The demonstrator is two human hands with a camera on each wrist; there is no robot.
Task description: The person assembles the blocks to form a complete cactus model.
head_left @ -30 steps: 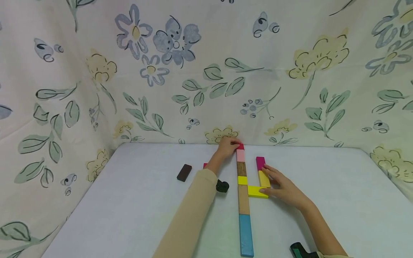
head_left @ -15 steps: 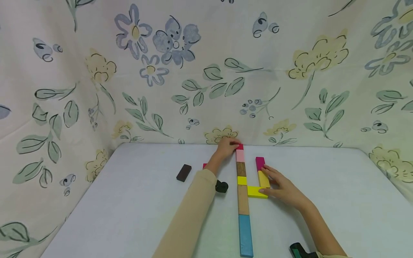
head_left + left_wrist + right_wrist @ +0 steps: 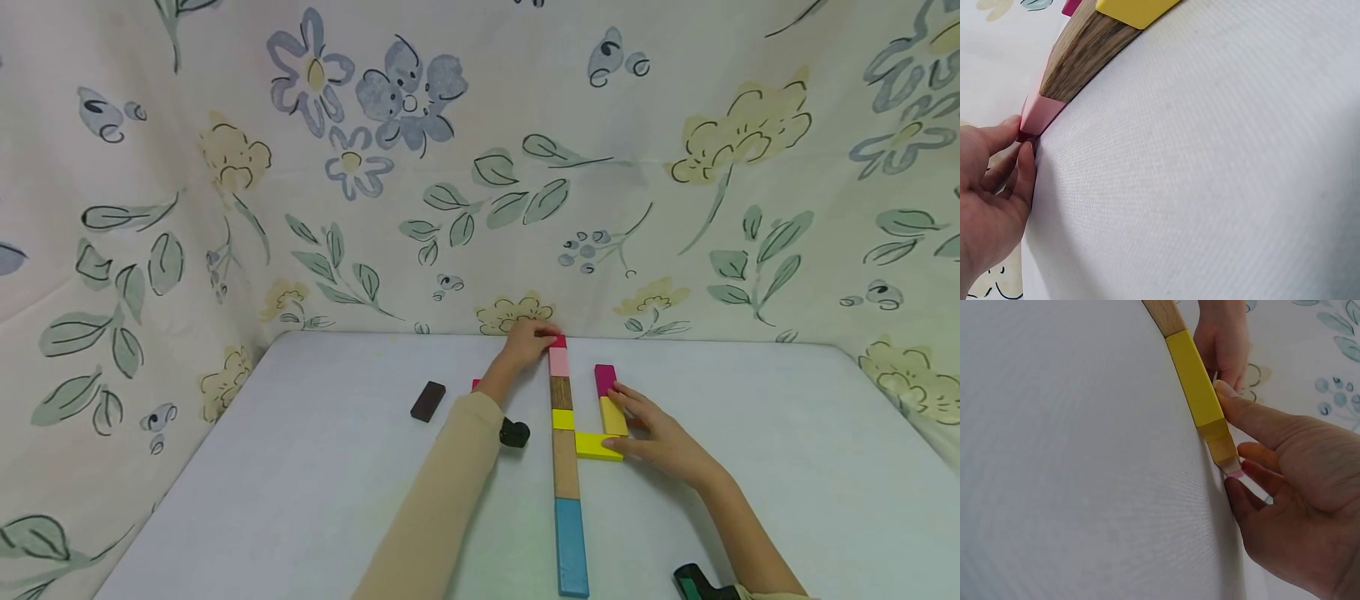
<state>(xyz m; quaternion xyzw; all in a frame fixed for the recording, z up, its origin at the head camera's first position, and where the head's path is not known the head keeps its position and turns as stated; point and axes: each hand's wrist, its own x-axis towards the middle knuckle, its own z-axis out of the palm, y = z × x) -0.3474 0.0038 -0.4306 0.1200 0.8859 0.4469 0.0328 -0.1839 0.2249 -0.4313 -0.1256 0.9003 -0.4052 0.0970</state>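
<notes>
A straight row of wooden blocks runs away across the white table. It goes from a blue block (image 3: pixel 572 547) through tan (image 3: pixel 566 464), yellow (image 3: pixel 563 419), brown (image 3: pixel 561 393) and pink (image 3: pixel 558 362) to a small red block (image 3: pixel 558 341). My left hand (image 3: pixel 527 343) pinches that red block, mostly hidden by its fingers in the left wrist view. Sideways from the row lies a bright yellow block (image 3: pixel 592 446). An orange-yellow block (image 3: pixel 613 417) and a magenta block (image 3: pixel 605 381) extend from it. Curled about these yellow blocks, my right hand (image 3: pixel 663 433) has its thumb on the bright one.
Left of the row lies a loose dark brown block (image 3: pixel 428 402). A reddish block (image 3: pixel 476 385) peeks out behind my left forearm. Black wrist gear (image 3: pixel 515 433) shows beside the left sleeve. Floral cloth (image 3: pixel 480 183) hangs along the table's back edge.
</notes>
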